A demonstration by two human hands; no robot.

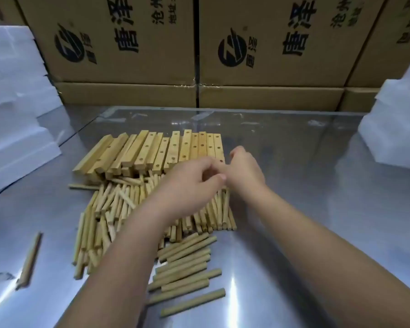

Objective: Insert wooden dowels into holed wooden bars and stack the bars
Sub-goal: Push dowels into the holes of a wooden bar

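Note:
A row of pale wooden bars (161, 150) with drilled holes lies side by side on the steel table (317, 181). In front of the bars is a heap of thin dowels (109, 209), and nearer to me a group of thicker dowels (185, 263). My left hand (189, 185) and my right hand (245, 169) meet over the right end of the bars, both with curled fingers, fingertips touching each other. The hands hide whatever may be between the fingers; no dowel or bar shows in either grip.
One loose dowel (30, 260) lies apart at the left of the table. Stacked cardboard boxes (128, 55) wall off the back. White foam sheets stand at the left (14, 114) and right (398, 129) edges.

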